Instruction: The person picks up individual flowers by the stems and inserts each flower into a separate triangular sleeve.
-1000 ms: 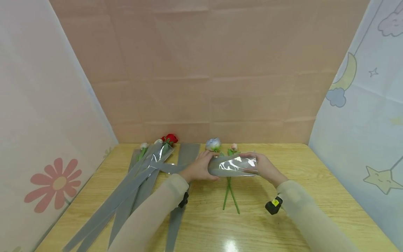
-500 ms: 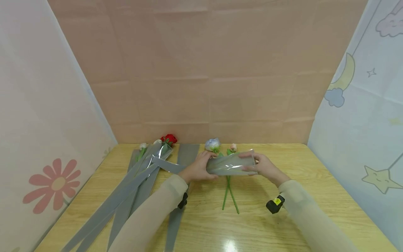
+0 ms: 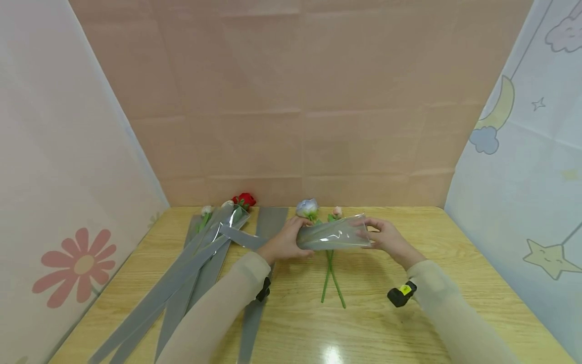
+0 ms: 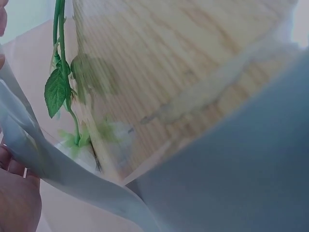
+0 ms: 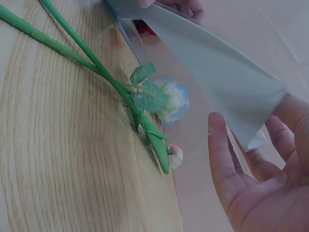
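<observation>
A clear plastic flower sleeve [image 3: 334, 234] with a greyish sheen spans between the two hands above the table. My left hand [image 3: 285, 240] grips its left end, thumb below and fingers above. At the sleeve's right end is my right hand [image 3: 387, 240]; in the right wrist view its fingers [image 5: 221, 154] are spread about the sleeve's corner. Beneath the sleeve lie two artificial flowers with crossed green stems [image 3: 335, 285]: a pale blue bloom [image 3: 307, 208] and a small pink bud [image 3: 337, 212]. The sleeve hides their middle in the head view.
Left on the wooden table [image 3: 373, 323] lie several long grey strips [image 3: 182, 280]. Among them are a red flower [image 3: 244, 200], a white bud [image 3: 206, 210] and another clear wrapper [image 3: 236, 217]. A pinkish cloth [image 3: 300, 101] hangs behind, patterned cloths at both sides.
My right hand has drawn back slightly to the right, from over and within the sleeve's end to its edge. The sleeve has tilted and its right end looks wider. My left hand stays nearly still.
</observation>
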Available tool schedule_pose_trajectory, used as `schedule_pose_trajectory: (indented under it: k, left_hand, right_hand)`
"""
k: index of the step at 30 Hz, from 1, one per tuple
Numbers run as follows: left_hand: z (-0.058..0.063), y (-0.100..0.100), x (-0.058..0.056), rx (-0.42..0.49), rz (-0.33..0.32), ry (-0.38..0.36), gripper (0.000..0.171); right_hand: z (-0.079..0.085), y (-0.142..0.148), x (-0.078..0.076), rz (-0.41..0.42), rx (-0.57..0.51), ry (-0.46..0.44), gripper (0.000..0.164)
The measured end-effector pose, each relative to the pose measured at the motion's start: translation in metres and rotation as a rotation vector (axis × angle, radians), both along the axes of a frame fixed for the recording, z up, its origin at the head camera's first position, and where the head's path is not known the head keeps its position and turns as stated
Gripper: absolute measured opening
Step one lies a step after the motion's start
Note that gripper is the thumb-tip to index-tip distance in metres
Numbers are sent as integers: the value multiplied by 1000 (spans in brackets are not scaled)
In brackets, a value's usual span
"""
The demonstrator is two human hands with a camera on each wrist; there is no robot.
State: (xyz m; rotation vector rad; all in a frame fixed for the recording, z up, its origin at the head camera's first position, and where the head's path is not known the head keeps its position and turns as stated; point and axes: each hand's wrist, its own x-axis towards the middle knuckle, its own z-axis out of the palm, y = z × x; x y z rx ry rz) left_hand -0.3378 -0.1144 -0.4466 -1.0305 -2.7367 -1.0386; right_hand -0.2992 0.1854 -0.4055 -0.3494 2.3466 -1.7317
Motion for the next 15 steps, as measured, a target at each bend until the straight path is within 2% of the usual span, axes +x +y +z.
schedule_pose_trajectory:
  k: [11, 15]
  left_hand:
    - [5, -1, 3, 14, 7, -21, 69]
    - [4, -1, 2, 31, 8, -16, 67]
  right_hand:
    - [0, 5, -1, -13, -10, 17, 53]
    - [1, 7, 0, -26, -25, 27, 47]
